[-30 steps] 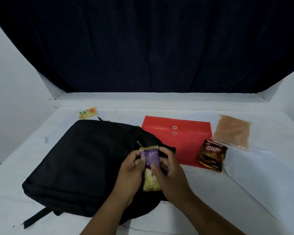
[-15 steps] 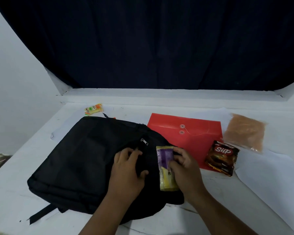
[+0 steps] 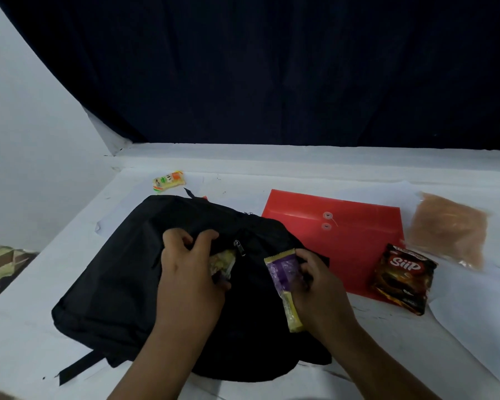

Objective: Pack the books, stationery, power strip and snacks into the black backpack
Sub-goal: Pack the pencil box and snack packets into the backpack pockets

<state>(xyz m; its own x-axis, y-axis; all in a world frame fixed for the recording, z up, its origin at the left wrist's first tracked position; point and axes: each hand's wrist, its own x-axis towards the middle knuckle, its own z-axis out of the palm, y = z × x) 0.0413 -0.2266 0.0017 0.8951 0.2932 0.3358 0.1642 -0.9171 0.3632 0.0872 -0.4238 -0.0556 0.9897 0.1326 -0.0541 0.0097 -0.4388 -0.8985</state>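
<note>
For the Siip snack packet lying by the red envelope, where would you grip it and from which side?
Probably the Siip packet is best pinched at its near lower edge, coming from the right hand side. It lies flat on the table, tilted, its left side overlapping the red envelope; the near and right edges look free, though a clear bag sits just behind.

Black backpack [image 3: 122, 278] lies flat, pocket unzipped; purple-yellow snack bar [image 3: 285, 287] rests tilted on it.
</note>
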